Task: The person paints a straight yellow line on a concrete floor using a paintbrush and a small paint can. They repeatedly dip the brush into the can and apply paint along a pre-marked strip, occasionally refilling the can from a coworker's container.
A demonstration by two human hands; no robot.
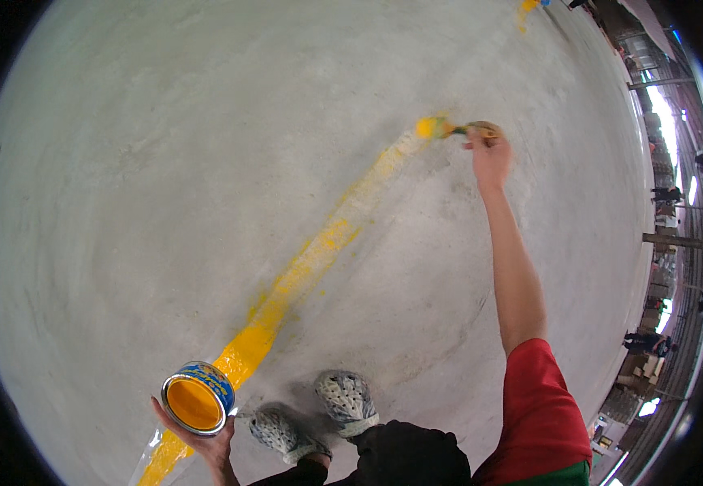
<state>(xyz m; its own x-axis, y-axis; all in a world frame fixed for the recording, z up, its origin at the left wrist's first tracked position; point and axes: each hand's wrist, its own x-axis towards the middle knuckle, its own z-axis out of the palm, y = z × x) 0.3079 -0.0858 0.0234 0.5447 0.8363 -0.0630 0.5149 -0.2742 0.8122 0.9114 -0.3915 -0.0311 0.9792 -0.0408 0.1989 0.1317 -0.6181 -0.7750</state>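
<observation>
My right hand (489, 155) reaches far forward and is shut on a paintbrush (458, 128). The brush's bristles, loaded with yellow paint, touch the far end of a yellow painted line (311, 263) on the grey concrete floor (165, 178). The line runs diagonally from near my feet up to the brush. My left hand (206, 444) holds an open tin of yellow paint (198, 397) from below, low at the left, just above the near end of the line.
My two feet in pale perforated shoes (319, 413) stand just right of the line. A second patch of yellow paint (527, 10) shows at the top edge. Steel columns, stacked goods and people stand along the right rim (659, 243).
</observation>
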